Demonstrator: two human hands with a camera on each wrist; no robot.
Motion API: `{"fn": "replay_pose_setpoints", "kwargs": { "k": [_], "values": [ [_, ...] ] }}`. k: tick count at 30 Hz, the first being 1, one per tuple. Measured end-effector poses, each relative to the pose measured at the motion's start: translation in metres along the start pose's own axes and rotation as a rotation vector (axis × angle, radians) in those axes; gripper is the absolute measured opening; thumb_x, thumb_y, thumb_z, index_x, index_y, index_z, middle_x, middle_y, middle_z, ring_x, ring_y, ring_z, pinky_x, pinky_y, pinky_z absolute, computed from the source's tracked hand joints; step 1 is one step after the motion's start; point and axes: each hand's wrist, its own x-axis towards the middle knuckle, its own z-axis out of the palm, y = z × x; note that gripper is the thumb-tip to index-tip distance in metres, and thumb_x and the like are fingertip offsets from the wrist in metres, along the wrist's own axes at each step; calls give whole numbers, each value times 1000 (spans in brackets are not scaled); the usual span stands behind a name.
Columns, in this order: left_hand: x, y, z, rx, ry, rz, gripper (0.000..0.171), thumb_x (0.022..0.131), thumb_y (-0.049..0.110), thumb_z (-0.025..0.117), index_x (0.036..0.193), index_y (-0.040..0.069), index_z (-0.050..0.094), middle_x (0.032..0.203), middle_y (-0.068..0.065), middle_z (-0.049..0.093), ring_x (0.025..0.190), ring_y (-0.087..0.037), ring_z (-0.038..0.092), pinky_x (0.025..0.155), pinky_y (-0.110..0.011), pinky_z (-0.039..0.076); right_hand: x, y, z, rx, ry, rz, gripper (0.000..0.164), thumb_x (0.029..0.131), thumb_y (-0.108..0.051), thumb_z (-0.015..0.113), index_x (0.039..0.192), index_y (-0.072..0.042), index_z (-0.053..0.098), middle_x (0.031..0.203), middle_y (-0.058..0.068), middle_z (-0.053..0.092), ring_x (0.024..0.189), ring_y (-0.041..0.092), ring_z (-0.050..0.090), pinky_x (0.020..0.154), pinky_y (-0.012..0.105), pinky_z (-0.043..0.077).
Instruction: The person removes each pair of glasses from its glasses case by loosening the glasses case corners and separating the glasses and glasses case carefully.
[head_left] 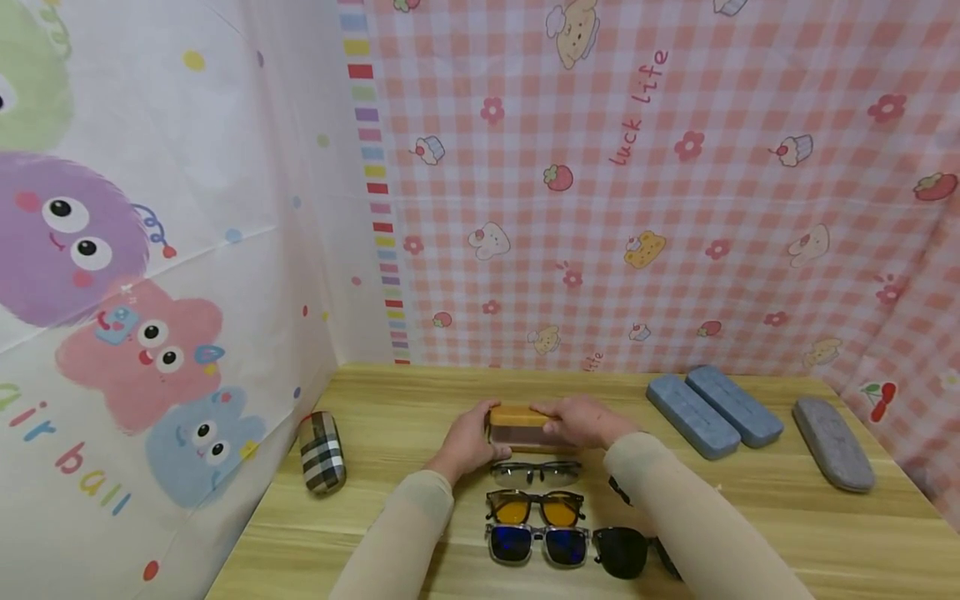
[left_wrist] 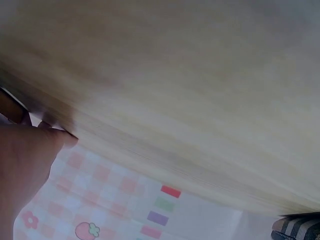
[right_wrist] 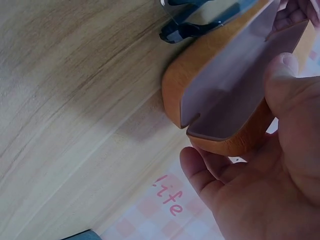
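Note:
An orange-brown glasses case stands open on the wooden table, its pale mauve lining showing in the right wrist view. My left hand grips the case's left end, thumb in front. At the other end my right hand holds the case's lid, thumb on the inner side and fingers behind. Just in front lie clear half-rim glasses. Nearer still are orange-lensed glasses and blue-lensed sunglasses. Black sunglasses sit beside them, partly covered by my right sleeve.
Two blue glasses cases lie side by side at the back right, with a grey case beyond them. A plaid case is by the left edge. Printed cloths hang behind and at the sides.

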Motion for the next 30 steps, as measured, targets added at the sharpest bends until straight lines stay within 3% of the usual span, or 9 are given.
{"fn": "replay_pose_setpoints", "kwargs": {
  "k": [20, 30],
  "values": [
    [0, 3, -3, 10, -17, -2, 78, 89, 19, 90, 156, 8, 50, 148, -21, 63, 133, -39, 62, 117, -56, 48, 4, 0, 11, -137, 63, 1, 63, 106, -33, 68, 164, -29, 44, 152, 20, 62, 140, 46, 54, 121, 63, 42],
    [1, 4, -5, -4, -38, -13, 75, 93, 21, 86, 157, 10, 49, 153, -20, 60, 140, -39, 59, 121, -56, 45, 7, 2, 14, -150, 75, 7, 66, 104, -34, 71, 164, -31, 44, 154, 19, 61, 140, 44, 54, 122, 61, 40]
  ]
}}
